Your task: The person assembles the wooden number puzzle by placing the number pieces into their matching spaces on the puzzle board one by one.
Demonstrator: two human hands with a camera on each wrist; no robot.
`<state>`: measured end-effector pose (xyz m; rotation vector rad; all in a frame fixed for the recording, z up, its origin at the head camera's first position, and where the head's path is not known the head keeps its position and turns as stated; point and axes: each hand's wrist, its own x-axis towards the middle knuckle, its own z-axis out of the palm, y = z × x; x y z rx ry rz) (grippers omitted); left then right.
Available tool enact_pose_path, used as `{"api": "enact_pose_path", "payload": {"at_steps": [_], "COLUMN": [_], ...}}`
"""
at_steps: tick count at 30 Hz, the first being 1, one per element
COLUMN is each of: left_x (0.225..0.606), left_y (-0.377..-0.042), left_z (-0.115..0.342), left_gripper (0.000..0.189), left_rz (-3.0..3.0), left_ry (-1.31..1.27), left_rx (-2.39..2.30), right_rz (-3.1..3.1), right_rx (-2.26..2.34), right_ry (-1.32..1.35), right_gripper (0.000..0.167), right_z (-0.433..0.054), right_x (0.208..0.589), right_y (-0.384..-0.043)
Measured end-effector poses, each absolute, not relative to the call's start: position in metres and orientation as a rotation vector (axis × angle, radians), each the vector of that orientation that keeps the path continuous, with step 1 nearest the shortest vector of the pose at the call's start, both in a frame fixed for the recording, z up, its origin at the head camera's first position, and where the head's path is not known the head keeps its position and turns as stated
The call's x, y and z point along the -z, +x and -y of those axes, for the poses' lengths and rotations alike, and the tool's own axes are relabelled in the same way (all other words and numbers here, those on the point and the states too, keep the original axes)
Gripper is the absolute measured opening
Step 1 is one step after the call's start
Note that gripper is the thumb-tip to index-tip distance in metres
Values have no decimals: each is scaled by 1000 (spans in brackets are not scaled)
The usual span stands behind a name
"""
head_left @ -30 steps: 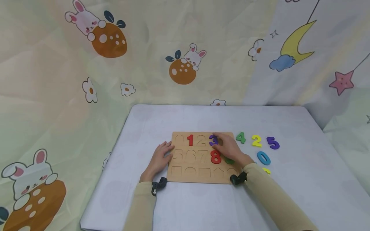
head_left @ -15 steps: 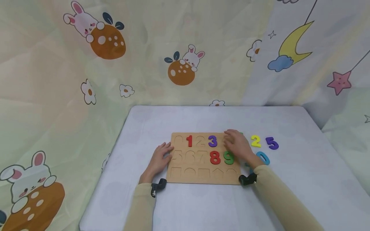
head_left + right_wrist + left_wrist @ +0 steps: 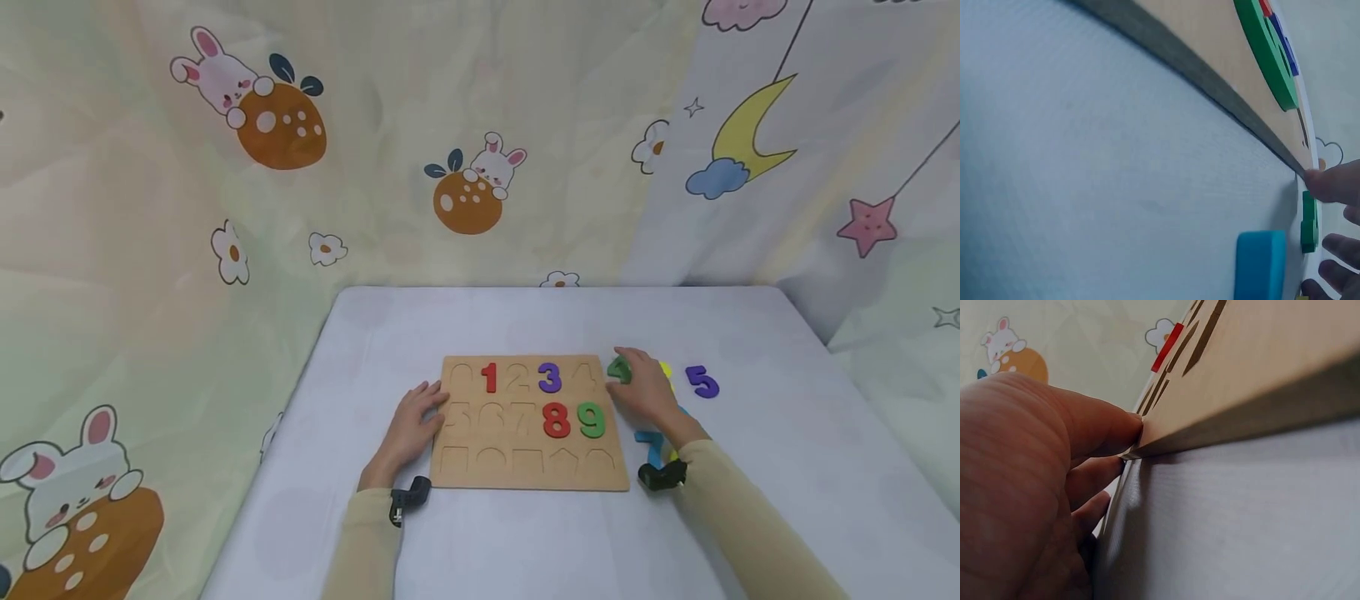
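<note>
In the head view a wooden number board (image 3: pixel 487 462) lies on the table, with a red 1 (image 3: pixel 490 377), purple 3 (image 3: pixel 550 377), red 8 (image 3: pixel 556 420) and green 9 (image 3: pixel 591 420) in its recesses. My left hand (image 3: pixel 408 425) touches the board's left edge with extended fingers; the left wrist view shows the thumb (image 3: pixel 1107 422) against the board's edge. Just beyond the right edge, my right hand (image 3: pixel 647 389) is around a green 4 (image 3: pixel 618 369), thumb and fingers spread apart. In the right wrist view the green 4 (image 3: pixel 1309 222) lies on the table between them.
Right of the hand lies a purple 5 (image 3: pixel 702 382). A yellow 2 (image 3: pixel 667 370) is mostly covered by the hand. Nearer the wrist are a blue 7 (image 3: pixel 651 446) and a partly hidden yellow piece (image 3: pixel 673 456). A printed cloth backdrop (image 3: pixel 390 150) stands behind the table.
My right hand has left the purple 3 in its recess and moved right, off the board, to the green 4. The left hand has stayed at the board's edge.
</note>
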<state>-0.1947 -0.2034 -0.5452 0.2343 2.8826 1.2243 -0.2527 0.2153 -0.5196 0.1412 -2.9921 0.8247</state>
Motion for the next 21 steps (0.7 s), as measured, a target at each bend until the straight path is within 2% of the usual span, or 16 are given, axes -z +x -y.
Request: {"api": "enact_pose_path", "payload": {"at_steps": [6, 14, 21], "left_x": [545, 545, 546], "left_y": [-194, -194, -196], "left_z": [204, 203, 204], "left_gripper": [38, 38, 38], "left_rz": [-2904, -2892, -2891], "left_ry": [269, 227, 228], "left_rx": [-1228, -1205, -1211], "right_rz": [3063, 3087, 3068], "right_rx": [-857, -900, -924], "right_ry": [139, 298, 244], "right_gripper": [71, 70, 70], "right_z": [-222, -240, -239], "right_x": [522, 521, 523], "right_y": [-255, -260, -260]}}
